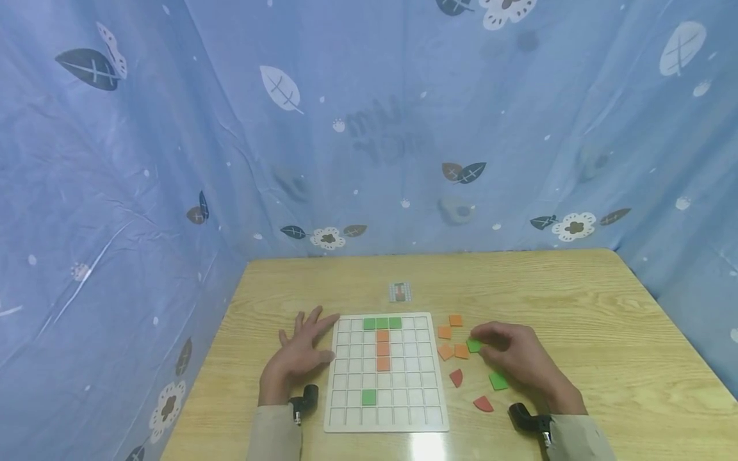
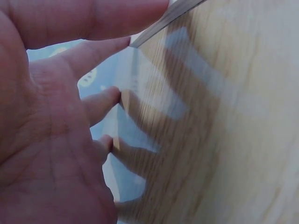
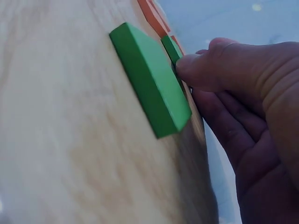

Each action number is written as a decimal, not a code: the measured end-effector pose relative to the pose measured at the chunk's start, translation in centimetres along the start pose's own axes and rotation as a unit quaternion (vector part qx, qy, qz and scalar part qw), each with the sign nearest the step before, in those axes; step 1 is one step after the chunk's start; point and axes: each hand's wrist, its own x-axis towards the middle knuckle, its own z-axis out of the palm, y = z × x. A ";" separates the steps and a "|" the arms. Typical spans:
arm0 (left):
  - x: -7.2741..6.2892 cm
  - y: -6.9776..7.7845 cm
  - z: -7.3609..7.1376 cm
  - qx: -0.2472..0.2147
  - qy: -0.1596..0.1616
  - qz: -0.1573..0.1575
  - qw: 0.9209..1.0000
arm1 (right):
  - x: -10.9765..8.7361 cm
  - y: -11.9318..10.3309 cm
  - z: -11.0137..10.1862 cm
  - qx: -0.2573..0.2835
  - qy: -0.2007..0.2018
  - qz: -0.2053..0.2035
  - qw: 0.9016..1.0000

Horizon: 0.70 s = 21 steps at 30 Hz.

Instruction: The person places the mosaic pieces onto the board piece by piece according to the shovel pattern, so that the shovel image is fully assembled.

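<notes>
Right hand [image 1: 521, 358] is off the right side of the white grid board [image 1: 329, 410], fingers curled, thumb and index nearly together on a green tile [image 1: 474, 346]; looks like a light pinch, though the index contact is hidden in the wrist view. Left hand [image 1: 301, 349] is at the board's left edge, fingers spread, nothing in its grip, thumb and index touching the rim. To do this pick well: pinch opposite edges, keep fingertips off the top face, lift straight up so the orange squares [image 1: 461, 351] just board-side don't get dragged. Keep left-hand pressure light or the board could skid on the desk [image 1: 288, 282]. Only container-like thing is the board's cells: three green squares [image 1: 382, 323] along the far row, three orange tiles [image 1: 383, 349] in a column below the middle one, lone green square [image 1: 369, 397] nearer the near edge. Other loose stuff right of board: second green tile [image 1: 498, 381], two red wedges [image 1: 483, 404]. Picture card [image 1: 400, 292] sits beyond board's far edge.
</notes>
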 end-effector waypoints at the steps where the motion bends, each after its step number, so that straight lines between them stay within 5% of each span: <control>1: 0.0 0.0 0.0 0.000 -0.001 0.000 1.000 | 0.0 0.1 0.0 0.005 0.000 0.005 1.000; 6: 0.1 0.2 0.0 -0.008 -0.001 0.002 1.000 | -0.1 0.1 0.0 0.053 -0.008 0.031 0.998; 13: -0.2 0.3 0.0 -0.008 0.000 -0.002 1.000 | -0.4 -1.1 -0.7 0.015 0.019 -0.014 1.000; 21: -0.2 0.3 0.0 -0.011 0.001 -0.011 1.000 | -1.4 -4.3 -0.9 0.037 0.036 -0.056 0.997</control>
